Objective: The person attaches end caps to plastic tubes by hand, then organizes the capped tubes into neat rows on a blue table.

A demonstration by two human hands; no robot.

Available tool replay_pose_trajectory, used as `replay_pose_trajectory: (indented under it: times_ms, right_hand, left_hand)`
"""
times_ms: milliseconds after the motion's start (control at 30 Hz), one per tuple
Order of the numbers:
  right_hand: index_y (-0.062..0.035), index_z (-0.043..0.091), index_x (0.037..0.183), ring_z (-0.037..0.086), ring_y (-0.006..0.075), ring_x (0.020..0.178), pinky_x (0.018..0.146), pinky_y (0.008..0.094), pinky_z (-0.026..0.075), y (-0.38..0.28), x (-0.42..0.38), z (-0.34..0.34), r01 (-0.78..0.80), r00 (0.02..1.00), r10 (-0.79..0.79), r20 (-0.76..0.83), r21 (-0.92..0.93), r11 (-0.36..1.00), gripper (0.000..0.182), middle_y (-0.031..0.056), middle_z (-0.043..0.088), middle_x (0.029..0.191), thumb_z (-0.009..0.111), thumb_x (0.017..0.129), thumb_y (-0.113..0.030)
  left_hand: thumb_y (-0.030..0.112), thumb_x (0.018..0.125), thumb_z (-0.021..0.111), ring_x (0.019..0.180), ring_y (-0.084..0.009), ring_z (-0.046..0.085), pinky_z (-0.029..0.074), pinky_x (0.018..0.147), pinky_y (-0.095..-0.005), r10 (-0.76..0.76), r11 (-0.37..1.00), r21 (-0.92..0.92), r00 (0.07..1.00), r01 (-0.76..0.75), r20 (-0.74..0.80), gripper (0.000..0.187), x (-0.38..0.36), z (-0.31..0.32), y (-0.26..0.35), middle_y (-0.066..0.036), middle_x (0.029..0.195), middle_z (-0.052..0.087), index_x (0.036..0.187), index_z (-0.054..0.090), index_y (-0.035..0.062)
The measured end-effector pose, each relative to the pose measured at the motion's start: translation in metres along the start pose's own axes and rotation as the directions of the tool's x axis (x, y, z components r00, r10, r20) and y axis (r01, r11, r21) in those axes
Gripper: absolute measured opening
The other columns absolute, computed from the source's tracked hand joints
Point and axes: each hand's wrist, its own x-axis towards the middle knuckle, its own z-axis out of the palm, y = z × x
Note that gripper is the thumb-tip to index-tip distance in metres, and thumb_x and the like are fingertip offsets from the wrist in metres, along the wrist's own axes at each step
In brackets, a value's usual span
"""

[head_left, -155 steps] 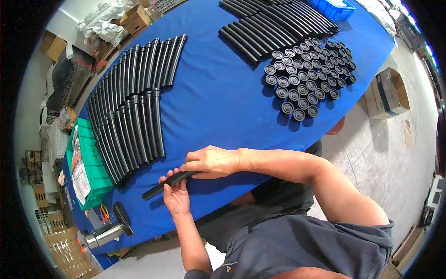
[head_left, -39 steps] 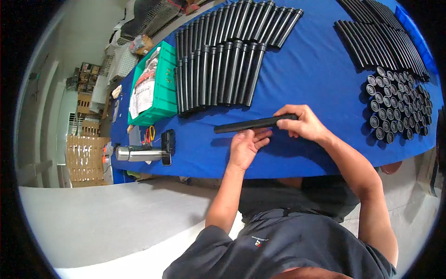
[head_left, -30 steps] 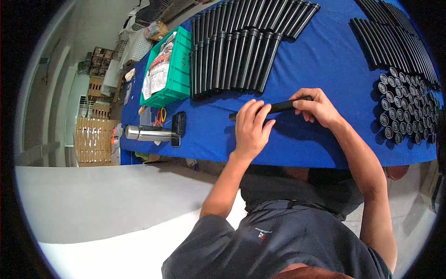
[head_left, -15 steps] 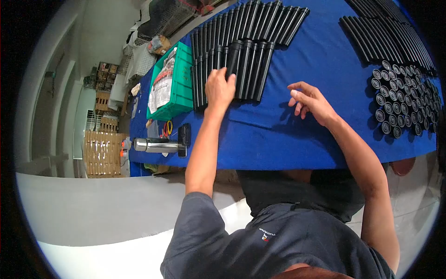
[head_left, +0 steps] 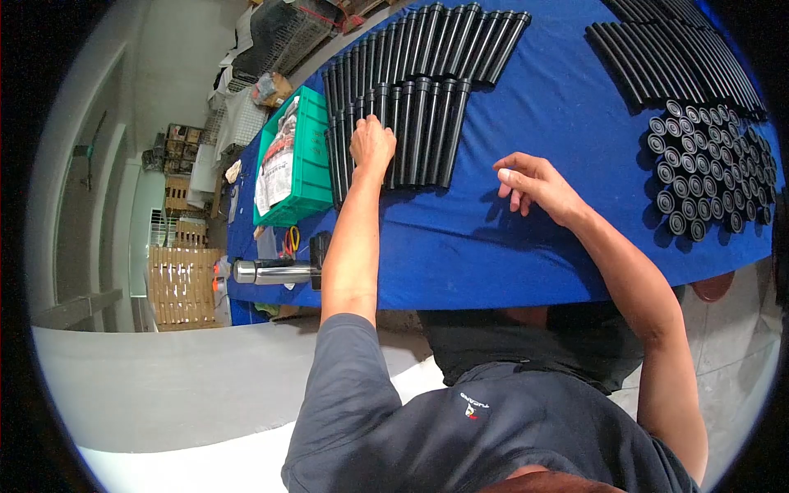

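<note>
My left hand [head_left: 372, 148] lies over the near row of black tubes [head_left: 421, 135], its fingers curled down and closed on one of them; the fingertips are partly hidden. These capped tubes lie side by side on the blue cloth, their caps pointing away from me. Behind them is a second row of similar black tubes [head_left: 436, 39]. To the right, my right hand [head_left: 534, 187] hovers above the cloth with its fingers loosely bent and apart, holding nothing.
A green crate [head_left: 306, 168] with newspaper stands left of the tubes. Nearer me are a steel flask [head_left: 275, 272] and yellow-handled scissors [head_left: 291, 240]. At right, several round black pieces [head_left: 711, 168] stand upright below more black rods [head_left: 674, 70]. Blue cloth [head_left: 460, 263] covers the table.
My left hand has moved slightly left along the near row, and its fingers have curled in more. The tube that stood out beside it now lies level among the others. My right hand stays nearly in place.
</note>
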Motion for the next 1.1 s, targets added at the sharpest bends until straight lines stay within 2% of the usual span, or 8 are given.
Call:
replay_pose_trajectory:
  times_ms: [500, 633, 667, 733, 800, 867, 967, 1100]
  right_hand:
    - [0.0004, 0.064, 0.120, 0.060, 0.0100, 0.067, 0.055, 0.0251, 0.049, -0.001, -0.001, 0.006, -0.008, 1.000, 0.008, 0.015, -0.014, 1.000, 0.047, 0.0064, 0.066, 0.089, 0.064, 0.099, -0.041]
    - [0.0010, 0.064, 0.124, 0.061, 0.0117, 0.069, 0.058, 0.0265, 0.051, -0.002, 0.002, 0.008, -0.022, 0.998, 0.022, 0.056, 0.002, 1.000, 0.049, 0.0076, 0.067, 0.091, 0.067, 0.097, -0.041]
    - [0.0001, 0.065, 0.122, 0.062, 0.0118, 0.072, 0.059, 0.0273, 0.052, -0.004, 0.000, 0.008, -0.044, 0.997, 0.043, 0.067, 0.008, 0.999, 0.050, 0.0085, 0.068, 0.093, 0.068, 0.096, -0.042]
    - [-0.0005, 0.067, 0.119, 0.064, 0.0127, 0.073, 0.062, 0.0280, 0.054, -0.001, 0.000, 0.003, -0.009, 0.996, 0.008, 0.085, 0.015, 1.000, 0.052, 0.0089, 0.069, 0.095, 0.069, 0.095, -0.047]
    - [0.0017, 0.066, 0.115, 0.065, 0.0134, 0.070, 0.059, 0.0294, 0.055, -0.001, -0.002, 0.003, 0.038, 0.996, -0.039, 0.077, 0.013, 0.999, 0.053, 0.0094, 0.070, 0.090, 0.069, 0.095, -0.048]
    - [0.0020, 0.067, 0.114, 0.066, 0.0139, 0.070, 0.057, 0.0296, 0.055, 0.003, -0.007, -0.005, 0.037, 0.998, -0.034, 0.059, -0.050, 0.998, 0.054, 0.0094, 0.069, 0.088, 0.067, 0.096, -0.048]
    - [0.0033, 0.067, 0.114, 0.066, 0.0142, 0.069, 0.056, 0.0290, 0.055, 0.009, 0.003, -0.001, 0.054, 0.995, -0.049, 0.083, -0.060, 0.997, 0.054, 0.0088, 0.068, 0.086, 0.066, 0.097, -0.048]
    - [0.0034, 0.067, 0.113, 0.066, 0.0140, 0.069, 0.056, 0.0291, 0.055, 0.009, -0.001, -0.002, 0.045, 0.997, -0.043, 0.067, -0.039, 0.998, 0.055, 0.0086, 0.068, 0.085, 0.067, 0.096, -0.048]
  left_hand:
    - [0.032, 0.095, 0.064, 0.104, -0.0391, 0.066, 0.054, 0.089, -0.0506, 0.011, 0.988, -0.143, 0.957, -0.054, -0.289, 0.033, -0.072, -0.017, -0.062, -0.019, 0.111, 0.069, 0.112, 0.071, 0.0044]
    - [0.030, 0.095, 0.060, 0.101, -0.0408, 0.068, 0.053, 0.089, -0.0495, -0.099, 0.995, -0.018, 0.994, 0.098, -0.052, 0.034, -0.130, -0.062, -0.125, -0.021, 0.111, 0.072, 0.113, 0.074, 0.0053]
    - [0.026, 0.094, 0.058, 0.100, -0.0409, 0.068, 0.053, 0.088, -0.0497, -0.282, 0.958, -0.044, 0.959, 0.282, 0.005, 0.033, -0.150, -0.069, -0.132, -0.022, 0.112, 0.072, 0.115, 0.073, 0.0047]
    - [0.012, 0.093, 0.052, 0.102, -0.0427, 0.066, 0.051, 0.092, -0.0512, -0.044, 0.995, 0.079, 0.994, 0.053, -0.101, 0.032, -0.184, -0.036, -0.218, -0.024, 0.112, 0.070, 0.116, 0.071, 0.0003]
    - [0.009, 0.093, 0.052, 0.118, -0.0430, 0.060, 0.044, 0.105, -0.0470, -0.259, 0.964, 0.066, 0.966, 0.257, 0.023, 0.038, -0.216, -0.029, -0.253, -0.029, 0.127, 0.064, 0.126, 0.066, -0.0045]
    - [0.015, 0.099, 0.052, 0.127, -0.0432, 0.055, 0.040, 0.112, -0.0449, -0.117, 0.993, -0.005, 0.993, 0.117, -0.027, 0.040, -0.238, 0.007, -0.306, -0.029, 0.135, 0.060, 0.131, 0.061, -0.0070]
    - [0.035, 0.107, 0.049, 0.132, -0.0430, 0.051, 0.037, 0.114, -0.0452, -0.138, 0.985, -0.088, 0.985, 0.148, 0.108, 0.052, -0.246, 0.007, -0.272, -0.029, 0.139, 0.057, 0.135, 0.056, -0.0082]
    - [0.033, 0.105, 0.053, 0.126, -0.0451, 0.056, 0.042, 0.108, -0.0468, -0.127, 0.984, -0.107, 0.980, 0.144, 0.154, 0.048, -0.251, 0.016, -0.238, -0.029, 0.135, 0.060, 0.132, 0.061, -0.0064]
